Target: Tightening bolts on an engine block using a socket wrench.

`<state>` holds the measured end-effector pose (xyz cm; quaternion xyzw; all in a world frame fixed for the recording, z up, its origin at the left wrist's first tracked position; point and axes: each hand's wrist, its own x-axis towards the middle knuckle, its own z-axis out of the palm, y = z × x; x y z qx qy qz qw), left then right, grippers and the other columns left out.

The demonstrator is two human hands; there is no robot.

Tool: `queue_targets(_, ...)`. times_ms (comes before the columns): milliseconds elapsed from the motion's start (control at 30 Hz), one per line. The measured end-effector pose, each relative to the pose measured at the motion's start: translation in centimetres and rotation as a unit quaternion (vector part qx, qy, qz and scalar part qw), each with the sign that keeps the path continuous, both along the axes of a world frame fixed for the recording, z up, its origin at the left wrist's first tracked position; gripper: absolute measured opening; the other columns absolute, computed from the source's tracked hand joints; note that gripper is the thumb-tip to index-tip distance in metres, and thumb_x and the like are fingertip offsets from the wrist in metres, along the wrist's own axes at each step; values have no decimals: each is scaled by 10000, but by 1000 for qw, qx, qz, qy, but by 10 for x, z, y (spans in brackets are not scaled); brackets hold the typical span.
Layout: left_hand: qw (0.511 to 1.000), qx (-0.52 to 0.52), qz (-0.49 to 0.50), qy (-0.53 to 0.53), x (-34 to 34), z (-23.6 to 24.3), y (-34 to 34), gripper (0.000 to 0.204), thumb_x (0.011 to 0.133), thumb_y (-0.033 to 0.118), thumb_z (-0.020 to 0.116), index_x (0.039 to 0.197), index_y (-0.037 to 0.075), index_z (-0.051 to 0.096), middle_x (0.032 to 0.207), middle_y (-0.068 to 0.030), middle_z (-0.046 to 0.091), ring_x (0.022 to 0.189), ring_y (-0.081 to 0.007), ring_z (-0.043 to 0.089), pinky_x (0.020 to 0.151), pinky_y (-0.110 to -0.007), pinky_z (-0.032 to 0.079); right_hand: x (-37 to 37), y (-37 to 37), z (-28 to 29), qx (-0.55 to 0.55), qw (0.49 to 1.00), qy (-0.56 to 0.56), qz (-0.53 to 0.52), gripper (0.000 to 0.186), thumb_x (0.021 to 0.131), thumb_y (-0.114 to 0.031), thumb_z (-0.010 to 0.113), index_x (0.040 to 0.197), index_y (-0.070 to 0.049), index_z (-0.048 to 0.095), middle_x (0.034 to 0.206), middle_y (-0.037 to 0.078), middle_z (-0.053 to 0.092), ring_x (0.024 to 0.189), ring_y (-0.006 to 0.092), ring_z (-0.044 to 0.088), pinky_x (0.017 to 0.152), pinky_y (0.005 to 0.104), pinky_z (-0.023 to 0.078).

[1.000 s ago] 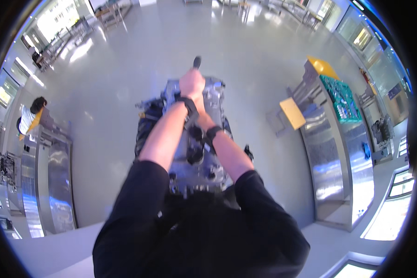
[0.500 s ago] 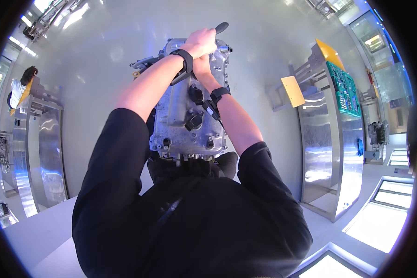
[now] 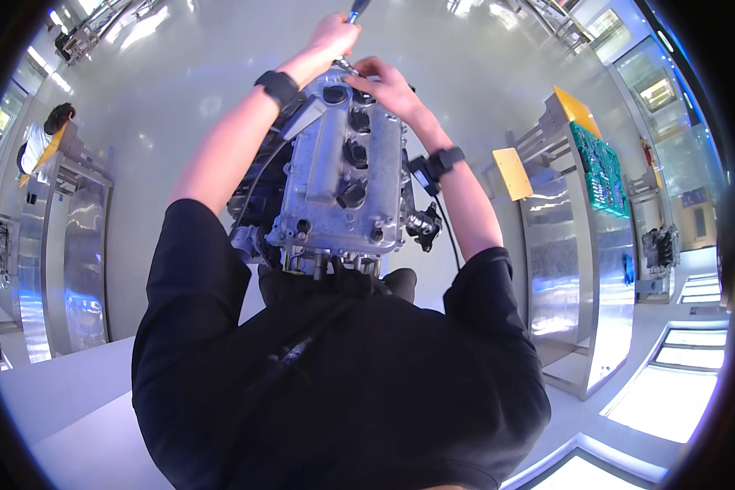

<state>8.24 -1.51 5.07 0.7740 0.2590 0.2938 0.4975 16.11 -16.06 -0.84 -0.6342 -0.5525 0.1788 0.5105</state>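
My left hand (image 3: 331, 39) grips a dark-handled ratchet-like tool (image 3: 357, 11) above the far end of a silver engine (image 3: 322, 196). My right hand (image 3: 388, 91) is lower, its fingers curled by the tool's metal lower end at the far edge of the valve cover; exactly what it holds is hidden. Several black coils (image 3: 354, 153) run down the middle of the cover. A black cable and a dark fitting (image 3: 425, 224) are on the engine's right side. Both my wrists wear black bands.
A steel bench (image 3: 567, 278) at the right has a yellow board (image 3: 511, 173) and green board (image 3: 598, 167). Another bench (image 3: 86, 237) stands at the left, beside a seated person (image 3: 37, 147) in white. Other engines (image 3: 660, 247) show at the edges.
My hands were stacked together and have moved apart. My left hand has risen up and leftward with the tool, now more upright; my right hand has shifted right, uncovering more of the cover.
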Motion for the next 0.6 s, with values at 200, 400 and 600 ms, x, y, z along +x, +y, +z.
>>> queue_targets(200, 995, -91, -24, -29, -74, -11, -12, 199, 894, 181, 566, 970, -2, 547, 665, 11, 480, 532, -85, 419, 503, -249, 364, -41, -66, -53, -52, 994, -52, -78, 361, 821, -216, 697, 1081, 14, 601, 867, 76, 626, 705, 161, 582, 678, 306, 498)
queue_targets(400, 994, -98, 11, -46, -112, -32, -32, 155, 898, 157, 574, 957, 17, 542, 656, 8, 479, 473, -82, 431, 449, -250, 335, -56, -62, -79, -80, 988, -110, -78, 262, 832, -177, 673, 1051, -38, 638, 899, 94, 648, 753, 222, 624, 716, 337, 506)
queue_targets(600, 990, -132, 5, -49, -132, -45, -47, 145, 893, 139, 568, 942, 5, 538, 665, -12, 501, 472, -92, 449, 457, -254, 366, -58, -56, -77, -106, 983, -114, -100, 167, 815, -128, 656, 963, -52, 638, 926, 109, 651, 836, 284, 634, 760, 363, 506)
